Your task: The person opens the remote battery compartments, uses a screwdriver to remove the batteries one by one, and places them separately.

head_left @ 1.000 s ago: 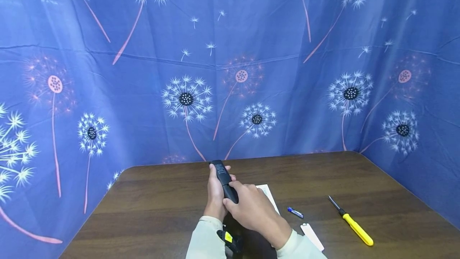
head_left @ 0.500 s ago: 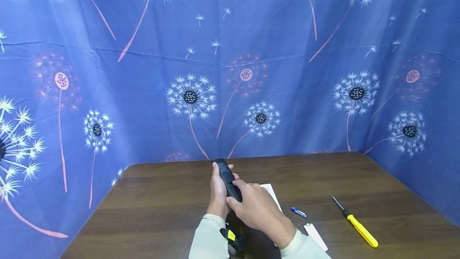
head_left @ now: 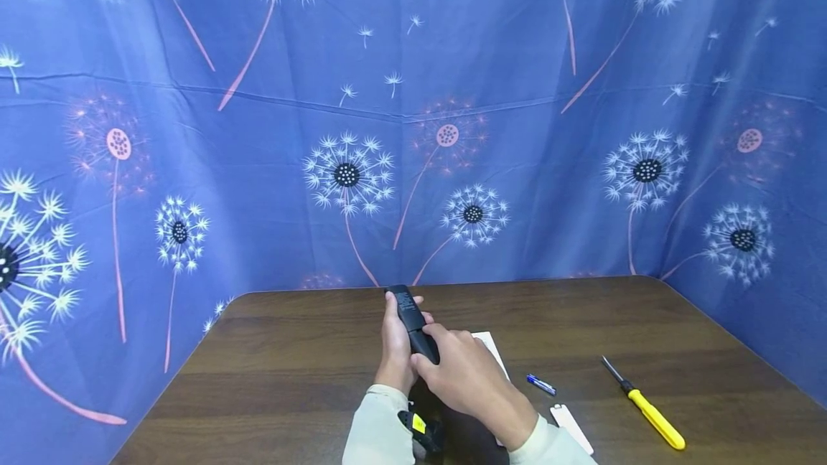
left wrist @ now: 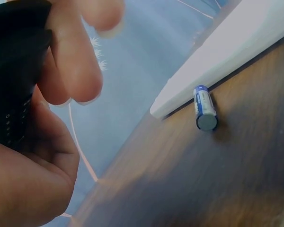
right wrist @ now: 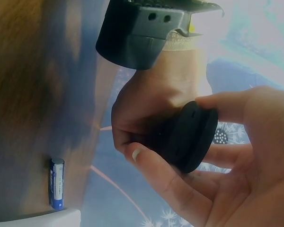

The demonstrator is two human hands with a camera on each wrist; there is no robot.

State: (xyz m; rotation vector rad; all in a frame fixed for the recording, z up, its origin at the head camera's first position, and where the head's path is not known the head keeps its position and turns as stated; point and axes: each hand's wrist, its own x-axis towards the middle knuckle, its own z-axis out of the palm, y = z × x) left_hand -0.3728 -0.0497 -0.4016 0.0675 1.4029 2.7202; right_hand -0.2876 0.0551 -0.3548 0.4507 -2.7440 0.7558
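Head view: I see left hand [head_left: 395, 350] and right hand [head_left: 464, 368] gripping the black device [head_left: 410, 313] (blue-white battery [head_left: 541, 384] to its right).

Blue dandelion-print cloth [head_left: 271, 221] behind brown wooden table [head_left: 291, 350]

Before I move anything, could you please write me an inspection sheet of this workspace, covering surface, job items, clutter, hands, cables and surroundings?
Surface: brown wood-grain table.
Job's things: black device, held above the table; blue-and-white battery, lying on its side on the table.
Clutter: yellow-handled screwdriver, tip pointing away from the person; white strip by the right sleeve; another white item, partly hidden.
Left hand: holds the black device.
Right hand: grips the device's near end.
Cables: nothing seen.
Surroundings: blue dandelion-print cloth behind and at both sides.
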